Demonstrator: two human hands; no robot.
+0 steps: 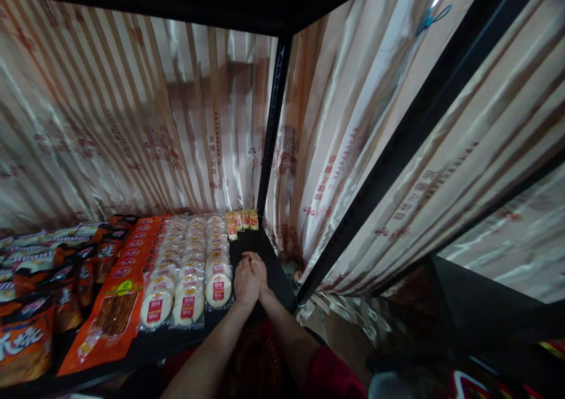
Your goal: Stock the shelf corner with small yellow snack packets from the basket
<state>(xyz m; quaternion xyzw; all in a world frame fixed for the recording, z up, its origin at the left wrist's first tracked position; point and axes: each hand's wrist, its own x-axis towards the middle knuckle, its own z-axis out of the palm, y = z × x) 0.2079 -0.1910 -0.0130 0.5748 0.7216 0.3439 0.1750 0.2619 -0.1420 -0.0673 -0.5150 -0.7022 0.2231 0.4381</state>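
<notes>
My left hand (246, 282) and my right hand (259, 268) are pressed together over the dark shelf (277, 269), near its right corner. Their fingers look closed and curled in, and anything between them is hidden. Just left of my left hand runs a row of round white flatbreads (218, 287) in clear wrap with red labels. Small yellow-and-red packets (245, 219) stand beyond my fingertips at the back of the shelf, apart from them.
Further left lie more wrapped flatbreads (189, 305), a long orange snack pack (110, 305) and several orange-and-black bags (26, 337). A black metal post (272, 122) rises at the back corner. Printed pale curtains (176, 122) hang behind and to the right.
</notes>
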